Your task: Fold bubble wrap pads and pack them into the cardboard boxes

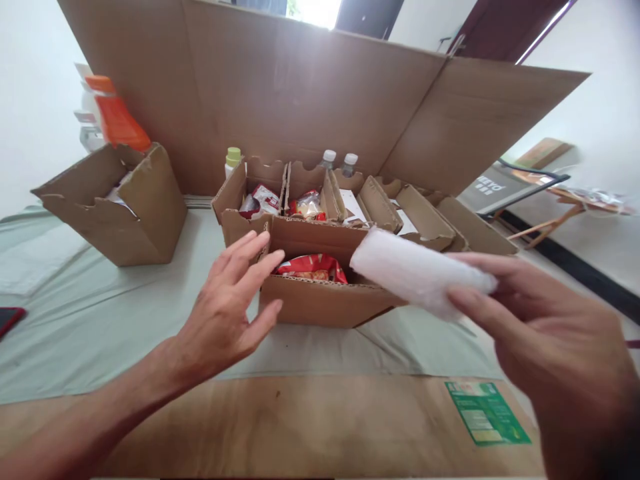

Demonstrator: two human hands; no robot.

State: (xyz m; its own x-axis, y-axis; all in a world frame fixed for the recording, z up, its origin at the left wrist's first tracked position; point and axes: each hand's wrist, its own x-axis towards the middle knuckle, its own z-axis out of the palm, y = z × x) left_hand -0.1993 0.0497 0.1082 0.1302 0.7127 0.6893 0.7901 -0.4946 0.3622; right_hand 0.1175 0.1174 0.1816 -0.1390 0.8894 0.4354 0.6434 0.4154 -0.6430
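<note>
Orange bottle (121, 121), green card (487, 412) on wooden surface (300, 427), cardboard panel (300, 93) across the back

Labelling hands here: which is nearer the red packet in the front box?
Left: the left hand is just left of the red packet; the right hand, holding a white roll, farther right.

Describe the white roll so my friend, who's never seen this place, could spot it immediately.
Start at the tall cardboard panel across the back, then come forward to the frontmost open box. Near that box's right end, the right hand holds the white roll. Unlike the red packet lying inside the box, it is plain white and held up.
</note>
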